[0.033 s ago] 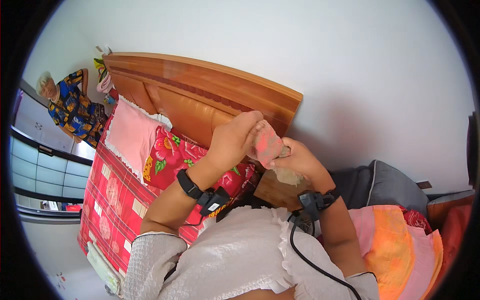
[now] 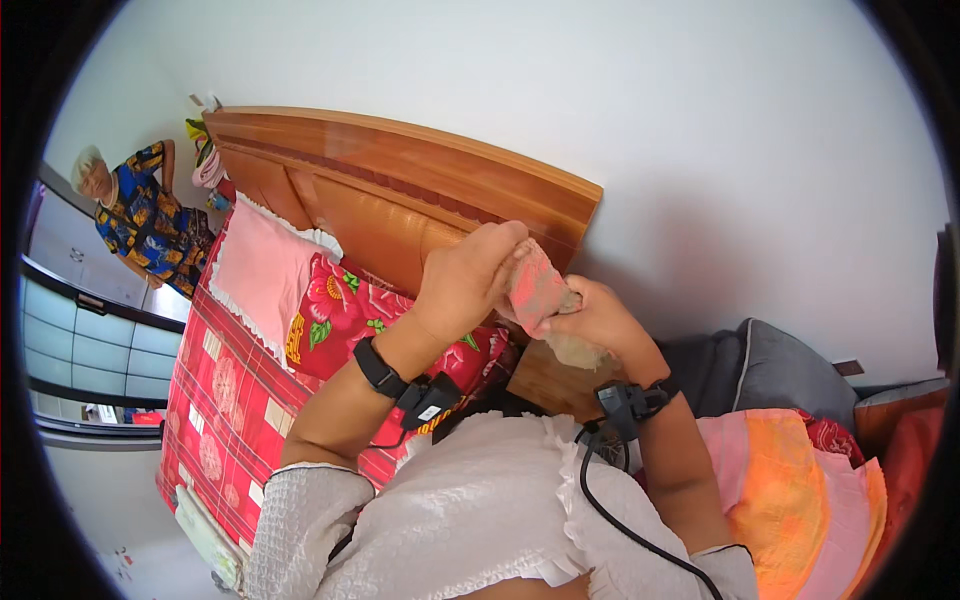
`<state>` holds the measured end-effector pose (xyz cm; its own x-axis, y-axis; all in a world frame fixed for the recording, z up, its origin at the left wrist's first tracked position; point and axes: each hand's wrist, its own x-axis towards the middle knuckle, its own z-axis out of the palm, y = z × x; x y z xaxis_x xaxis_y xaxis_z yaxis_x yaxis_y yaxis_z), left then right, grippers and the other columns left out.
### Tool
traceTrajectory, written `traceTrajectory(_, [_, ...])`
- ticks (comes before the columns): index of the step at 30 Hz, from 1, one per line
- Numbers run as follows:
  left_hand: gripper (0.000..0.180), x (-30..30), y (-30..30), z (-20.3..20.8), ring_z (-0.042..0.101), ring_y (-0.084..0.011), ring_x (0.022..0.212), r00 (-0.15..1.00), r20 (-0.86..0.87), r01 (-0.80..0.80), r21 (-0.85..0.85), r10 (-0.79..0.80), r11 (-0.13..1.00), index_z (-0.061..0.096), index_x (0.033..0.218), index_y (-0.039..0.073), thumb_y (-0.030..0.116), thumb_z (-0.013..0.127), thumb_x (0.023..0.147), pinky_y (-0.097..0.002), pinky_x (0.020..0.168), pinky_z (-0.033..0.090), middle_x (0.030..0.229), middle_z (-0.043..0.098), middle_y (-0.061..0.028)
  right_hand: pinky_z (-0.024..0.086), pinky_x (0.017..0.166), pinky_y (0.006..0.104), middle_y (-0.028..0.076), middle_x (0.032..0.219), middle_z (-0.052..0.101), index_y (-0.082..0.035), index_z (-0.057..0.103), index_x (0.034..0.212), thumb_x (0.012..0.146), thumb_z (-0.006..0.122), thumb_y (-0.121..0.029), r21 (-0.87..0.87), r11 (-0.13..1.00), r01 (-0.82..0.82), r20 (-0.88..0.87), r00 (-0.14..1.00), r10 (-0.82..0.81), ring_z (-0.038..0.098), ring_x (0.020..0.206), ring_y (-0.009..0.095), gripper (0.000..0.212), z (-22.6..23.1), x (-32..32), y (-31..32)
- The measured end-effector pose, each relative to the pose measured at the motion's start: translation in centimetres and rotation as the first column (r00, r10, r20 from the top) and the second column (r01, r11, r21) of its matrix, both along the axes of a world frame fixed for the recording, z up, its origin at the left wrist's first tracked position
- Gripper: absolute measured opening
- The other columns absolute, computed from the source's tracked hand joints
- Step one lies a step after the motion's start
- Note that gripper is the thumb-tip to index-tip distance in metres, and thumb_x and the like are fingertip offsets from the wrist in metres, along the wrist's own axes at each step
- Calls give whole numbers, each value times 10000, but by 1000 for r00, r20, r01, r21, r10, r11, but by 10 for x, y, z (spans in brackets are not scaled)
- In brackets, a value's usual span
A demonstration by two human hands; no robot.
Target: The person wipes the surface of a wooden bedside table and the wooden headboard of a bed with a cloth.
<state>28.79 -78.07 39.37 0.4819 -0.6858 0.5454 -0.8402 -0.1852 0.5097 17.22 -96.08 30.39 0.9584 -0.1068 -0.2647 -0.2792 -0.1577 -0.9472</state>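
Note:
A bunched pink and greyish-beige cloth (image 2: 537, 288) is stretched between my two hands, in front of the wooden headboard. My left hand (image 2: 468, 275) grips its left side, with the fingertips curled at its upper edge. On the other side, my right hand (image 2: 606, 318) pinches a twisted end of the cloth between thumb and fingers. A pale yellowish piece (image 2: 577, 351) hangs below my right hand; whether it belongs to the same cloth I cannot tell. Parts of the cloth are hidden behind my fingers.
The bed with a red checked cover (image 2: 225, 385) lies left, bearing a pink pillow (image 2: 262, 250) and a red floral pillow (image 2: 335, 300). A headboard (image 2: 400, 155) stands behind. Another person (image 2: 150, 220) is at far left. Grey cushions (image 2: 795, 370) and an orange-pink towel (image 2: 785, 480) lie right.
The cloth has shifted very slightly between my hands, and its folds show a little differently. Both hands keep their hold.

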Motion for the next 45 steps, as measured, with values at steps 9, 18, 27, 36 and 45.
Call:
traceTrajectory(9, [94,56,-34,-12,579,-164,833,438,-880,-87,-244,-183,966,479,1014,88,94,453,924,-296,669,486,902,597,-68,497,684,304,72,871,601,12,566,1002,736,567,-103,607,717,343,-10,906,-424,588,761,171,290,12,-16,-34])
traceTrajectory(18, [135,98,-69,-17,584,-171,887,257,-923,117,-265,-287,957,613,970,87,67,533,864,-291,751,490,960,604,-87,501,758,322,83,887,588,2,523,1118,805,536,-90,792,461,399,94,667,-739,581,840,178,326,59,26,-37])
traceTrajectory(27, [185,106,-116,-56,516,-276,758,995,63,82,-20,-80,996,659,887,58,-3,581,732,-340,687,462,931,548,-111,491,701,272,64,862,585,-5,587,1021,842,484,-77,609,520,599,-30,673,-739,570,793,145,220,31,47,-54])
traceTrajectory(36, [437,87,-116,-59,487,-292,986,951,155,250,130,-269,960,607,1078,123,-29,537,675,-348,844,446,1119,553,-56,497,741,308,95,917,590,-12,579,1039,837,466,-82,610,455,649,-67,614,-786,566,833,179,242,29,35,-62])
traceTrajectory(45, [410,68,-132,-62,478,-283,1013,925,274,221,175,-263,960,562,1141,93,71,519,734,-337,865,437,1112,537,-88,494,817,356,132,991,580,6,550,1068,819,466,-71,692,390,608,-107,621,-776,569,909,232,274,18,25,-76])
